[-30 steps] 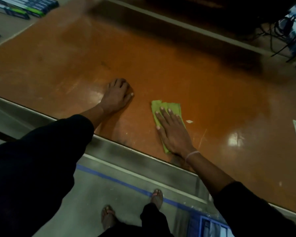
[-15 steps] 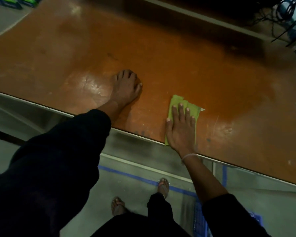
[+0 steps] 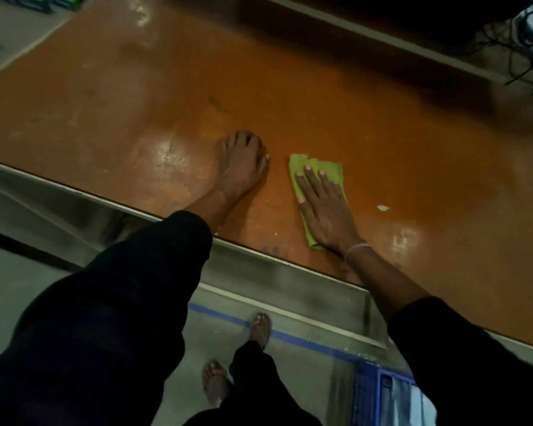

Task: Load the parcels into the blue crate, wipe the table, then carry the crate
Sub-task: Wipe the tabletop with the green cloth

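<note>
My right hand (image 3: 325, 212) lies flat, fingers spread, pressing a folded green cloth (image 3: 328, 167) onto the orange-brown table (image 3: 136, 96) close to its front edge. My left hand (image 3: 240, 167) rests on the tabletop just left of the cloth, fingers slightly curled and holding nothing. The blue crate (image 3: 368, 392) stands on the floor at the lower right, partly hidden by my right sleeve. Pale wrapped parcels (image 3: 413, 401) show inside it.
A small white scrap (image 3: 382, 207) lies on the table right of the cloth. Dark cables (image 3: 517, 47) bunch at the far right corner. Green-and-dark boxes (image 3: 28, 1) lie at the far left. A blue tape line (image 3: 290, 335) crosses the floor by my feet.
My right hand drew the cloth back to the table's front edge, then pushed it forward again, away from the edge. My left hand stayed planted on the table.
</note>
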The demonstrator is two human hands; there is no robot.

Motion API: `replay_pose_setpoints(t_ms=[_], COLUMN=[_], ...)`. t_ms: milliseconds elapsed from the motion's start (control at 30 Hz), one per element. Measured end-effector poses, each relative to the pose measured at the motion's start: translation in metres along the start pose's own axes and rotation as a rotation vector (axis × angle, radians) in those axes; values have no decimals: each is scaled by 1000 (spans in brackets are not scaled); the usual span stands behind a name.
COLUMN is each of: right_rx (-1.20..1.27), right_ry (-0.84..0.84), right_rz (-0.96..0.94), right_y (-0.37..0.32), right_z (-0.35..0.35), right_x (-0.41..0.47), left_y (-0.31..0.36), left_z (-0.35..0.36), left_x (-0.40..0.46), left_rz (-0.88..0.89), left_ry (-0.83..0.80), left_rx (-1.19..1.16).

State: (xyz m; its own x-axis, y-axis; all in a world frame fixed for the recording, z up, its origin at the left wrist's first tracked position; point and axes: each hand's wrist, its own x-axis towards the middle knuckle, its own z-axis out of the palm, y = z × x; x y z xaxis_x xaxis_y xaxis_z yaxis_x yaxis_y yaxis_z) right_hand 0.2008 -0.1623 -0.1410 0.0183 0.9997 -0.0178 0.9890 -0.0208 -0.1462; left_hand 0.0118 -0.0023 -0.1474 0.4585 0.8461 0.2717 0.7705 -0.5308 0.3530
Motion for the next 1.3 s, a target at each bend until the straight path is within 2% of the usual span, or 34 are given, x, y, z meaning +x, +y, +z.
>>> replay_pose_setpoints(t_ms=[33,133,167,267,300,333,433,467,500,600,633,733,767,900,933,1033,1067,1200,1233,1300], right_rx=[-7,-16,-19,0,15,27,27,14,14,12,14,24,9,23,21,36,26,22,22,29], right_ry=[17,46,36,2,-13,-12,13,14,12,-23,-27,13,21,-7,-5,39,41,-9,-7,29], right_rz=[45,393,389,19,-53,-53,253,290,248,-67,-87,197,235,-58,-50,235,258,-66,-65,112], right_y=[9,19,12,-2,3,10,21,17,12,14,22,34,32,33,39,44,39,44,52,63], right_z=[-1,-1,1,2,0,-2,-4,-4,-4,-5,-6,-10,-9,-9,-9,-8,-7,-10,-12,-14], right_x=[10,48,58,66,68,75,110,122,129,137,144,175,182,193,200,230,237,251,259,279], left_y=[-2,-9,-10,-17,-21,-26,-44,-51,-58,-74,-79,-88,-90,-97,-97,-97,-98,-100,-100,-100], left_z=[0,0,1,1,0,-3,-12,-15,-18,-26,-27,-29,-29,-24,-23,-20,-19,-14,-14,-12], left_x=[-1,-5,-5,0,3,8,20,24,26,31,34,45,48,67,71,80,83,86,86,86], left_rz=[4,5,2,25,45,61,67,56,51,40,45,36,28,17,21,32,32,34,30,17], left_ry=[6,30,35,13,-4,-20,-55,-56,-55,-64,-76,-87,-80,-70,-68,-59,-49,-36,-34,-34], left_rx=[-7,-37,-60,-122,-119,-106,-48,-31,-20,10,29,96,114,126,132,154,167,200,208,212])
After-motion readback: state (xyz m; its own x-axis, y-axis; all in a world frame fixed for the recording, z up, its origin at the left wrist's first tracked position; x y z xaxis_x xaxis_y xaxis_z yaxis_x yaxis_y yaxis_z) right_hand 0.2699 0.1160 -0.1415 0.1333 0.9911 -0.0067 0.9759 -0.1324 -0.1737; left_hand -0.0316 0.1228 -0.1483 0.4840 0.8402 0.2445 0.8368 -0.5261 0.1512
